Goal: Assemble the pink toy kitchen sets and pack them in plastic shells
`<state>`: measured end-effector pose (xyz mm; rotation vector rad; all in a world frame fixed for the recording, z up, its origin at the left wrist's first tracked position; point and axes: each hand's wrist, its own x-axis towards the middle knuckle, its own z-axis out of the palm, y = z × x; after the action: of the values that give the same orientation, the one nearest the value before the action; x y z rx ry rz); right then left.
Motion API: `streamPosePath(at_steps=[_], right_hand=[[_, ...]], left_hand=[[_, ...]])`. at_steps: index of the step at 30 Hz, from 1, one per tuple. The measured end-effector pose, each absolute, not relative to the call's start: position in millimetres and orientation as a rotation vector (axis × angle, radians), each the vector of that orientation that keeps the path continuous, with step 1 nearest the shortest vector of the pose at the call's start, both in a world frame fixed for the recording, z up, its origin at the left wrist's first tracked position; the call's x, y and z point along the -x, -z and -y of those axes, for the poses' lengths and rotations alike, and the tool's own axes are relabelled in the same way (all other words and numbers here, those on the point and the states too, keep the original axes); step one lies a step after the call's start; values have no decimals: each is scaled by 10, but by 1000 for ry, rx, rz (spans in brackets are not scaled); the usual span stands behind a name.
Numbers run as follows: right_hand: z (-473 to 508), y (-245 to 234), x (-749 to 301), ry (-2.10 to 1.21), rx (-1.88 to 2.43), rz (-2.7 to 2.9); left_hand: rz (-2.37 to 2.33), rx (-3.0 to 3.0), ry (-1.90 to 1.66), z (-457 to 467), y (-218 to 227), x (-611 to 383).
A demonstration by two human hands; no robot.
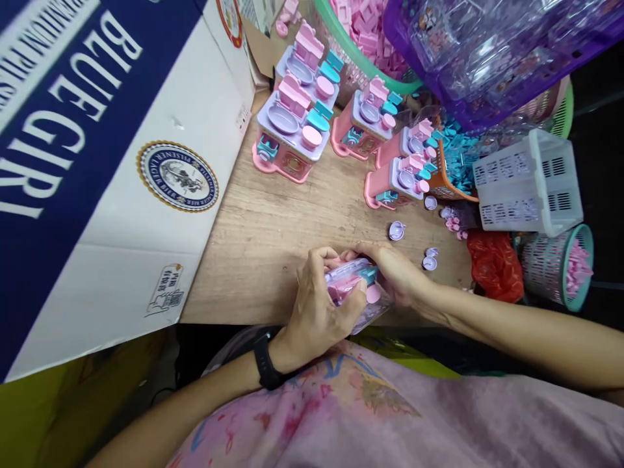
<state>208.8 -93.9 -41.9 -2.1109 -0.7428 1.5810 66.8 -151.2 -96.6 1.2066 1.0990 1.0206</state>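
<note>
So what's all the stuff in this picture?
toy kitchens: five, pink and lilac, back of table
held toy kitchen: one, pink and teal, between both hands
little cups: several, lilac, loose on table
cardboard box: one, white and blue, left
green basket: one, holds pink parts, top
purple basket: one, holds clear pieces, top right
white basket: one, right
orange basket: one, holds teal parts, middle
round basket: one, teal rim, far right
red bag: one, right
table: one, wooden, underneath
watch: one, black, left wrist
left hand and right hand: fingers around held toy kitchen
</note>
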Motion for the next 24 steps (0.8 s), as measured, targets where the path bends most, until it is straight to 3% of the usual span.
streamPosePath(at_steps=[10, 16, 24], right_hand=[[1212, 631, -2047, -1564, 1766, 322], [1354, 726, -1927, -1569, 1494, 573], [1680, 571, -1708, -1880, 1244, 736]], left_hand=[[-860, -2028, -1035, 1771, 1363, -171], [-1100, -1843, -1075, 1924, 1344, -46], [-1121, -1330, -1102, 2222, 880, 371]])
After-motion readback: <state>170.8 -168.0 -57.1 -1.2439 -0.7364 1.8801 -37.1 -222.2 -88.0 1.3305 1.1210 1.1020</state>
